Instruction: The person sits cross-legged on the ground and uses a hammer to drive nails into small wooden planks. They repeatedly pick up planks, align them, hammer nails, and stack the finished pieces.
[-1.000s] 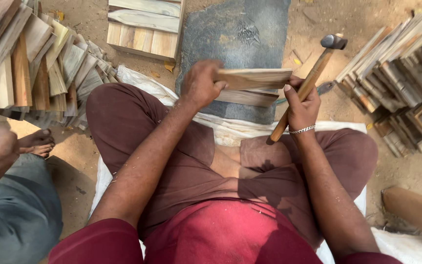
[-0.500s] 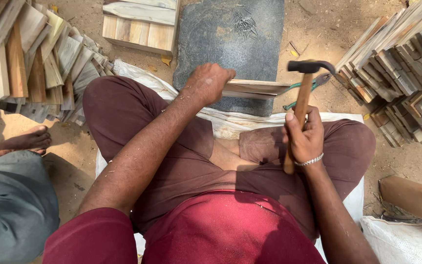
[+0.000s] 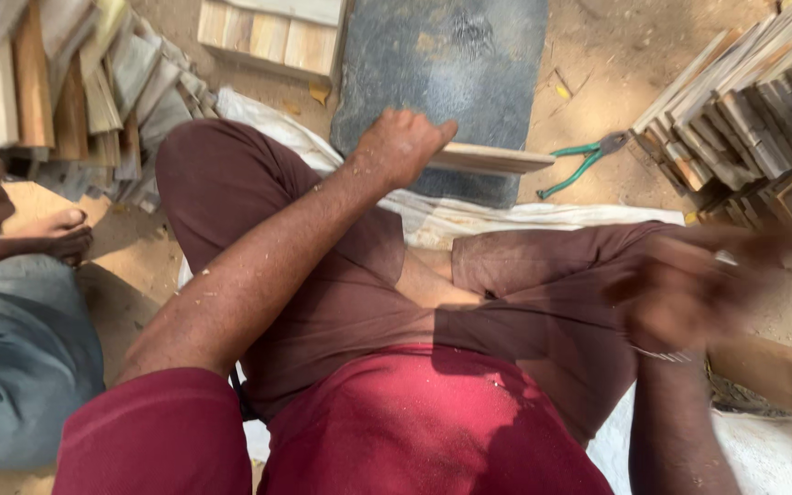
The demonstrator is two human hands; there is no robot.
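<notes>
Sandy ground ringed by stacked wood (image 3: 744, 137): our left hand (image 3: 401, 147) closes its fingers on a wooden slat (image 3: 492, 159), long axis pointing right over the dark slab (image 3: 451, 64); our blurred right hand (image 3: 680, 293) hangs nearer us, grip unreadable.

We sat in an open-air woodworking yard: bare sandy ground (image 3: 598, 55), stacks of cut wooden slats (image 3: 753, 119) on both sides (more slats (image 3: 66, 92) at the left), a dark stone slab (image 3: 451, 64) as a work surface, green-handled pliers (image 3: 588, 160) lying in the dirt.
</notes>
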